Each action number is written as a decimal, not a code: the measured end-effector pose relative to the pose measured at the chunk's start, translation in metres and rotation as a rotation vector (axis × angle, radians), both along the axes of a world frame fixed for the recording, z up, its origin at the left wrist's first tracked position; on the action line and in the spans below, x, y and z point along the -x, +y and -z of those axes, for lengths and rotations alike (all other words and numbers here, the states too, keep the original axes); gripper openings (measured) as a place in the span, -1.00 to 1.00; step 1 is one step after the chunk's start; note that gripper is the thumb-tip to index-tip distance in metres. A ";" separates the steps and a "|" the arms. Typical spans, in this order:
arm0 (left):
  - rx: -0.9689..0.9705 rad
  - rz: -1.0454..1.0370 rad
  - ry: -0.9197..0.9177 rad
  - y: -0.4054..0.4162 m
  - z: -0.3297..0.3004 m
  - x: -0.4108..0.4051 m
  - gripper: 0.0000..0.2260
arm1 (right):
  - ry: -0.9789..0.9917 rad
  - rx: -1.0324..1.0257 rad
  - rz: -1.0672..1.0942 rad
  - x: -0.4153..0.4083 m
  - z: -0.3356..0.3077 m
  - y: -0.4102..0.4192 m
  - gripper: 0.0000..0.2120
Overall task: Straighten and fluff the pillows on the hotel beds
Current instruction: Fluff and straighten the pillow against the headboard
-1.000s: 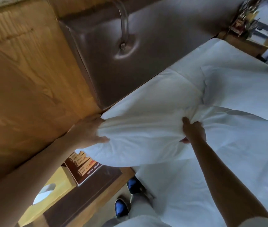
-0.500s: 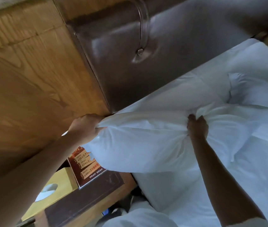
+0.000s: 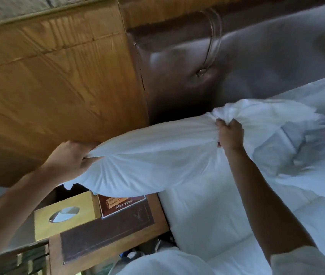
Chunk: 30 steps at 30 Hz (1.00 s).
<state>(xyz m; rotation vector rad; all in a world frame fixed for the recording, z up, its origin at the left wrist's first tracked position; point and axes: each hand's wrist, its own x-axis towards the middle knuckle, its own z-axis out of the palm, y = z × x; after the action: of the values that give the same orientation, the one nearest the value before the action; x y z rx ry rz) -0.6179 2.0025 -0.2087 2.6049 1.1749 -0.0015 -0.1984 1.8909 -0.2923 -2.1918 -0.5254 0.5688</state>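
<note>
A white pillow [image 3: 157, 153] hangs in the air above the head end of the bed [image 3: 217, 215], stretched between both hands. My left hand [image 3: 72, 157] pinches its left corner near the wooden wall panel. My right hand [image 3: 230, 133] is fisted in a bunch of the pillowcase fabric at the top right edge. The pillow's left end overhangs the nightstand. A second white pillow [image 3: 300, 147] lies crumpled on the bed to the right, blurred.
A padded brown headboard [image 3: 237, 62] rises behind the bed, with a wooden wall panel [image 3: 58, 80] to its left. Below the pillow stands a wooden nightstand [image 3: 106, 233] carrying a yellow tissue box [image 3: 66, 215] and a printed card [image 3: 122, 203].
Both hands have lifted the pillow off the bed and up toward the headboard. The grip on both ends has held. The view has shifted left and down.
</note>
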 end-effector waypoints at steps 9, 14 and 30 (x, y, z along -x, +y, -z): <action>0.041 -0.270 0.046 -0.009 0.030 0.074 -0.83 | 0.111 0.011 -0.138 0.050 0.022 0.062 -0.63; 0.121 -0.357 0.147 0.011 0.056 0.066 -0.68 | 0.228 0.153 -0.136 0.057 0.033 0.061 -0.39; 0.035 -0.346 0.161 0.030 0.065 0.063 -0.54 | 0.527 -0.052 -0.090 0.063 0.034 0.043 -0.68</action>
<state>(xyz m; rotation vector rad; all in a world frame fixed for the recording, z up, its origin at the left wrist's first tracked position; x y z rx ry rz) -0.6810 2.0321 -0.2738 2.3740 1.6516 -0.1623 -0.2610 1.9337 -0.3268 -1.8706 -0.3479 1.1232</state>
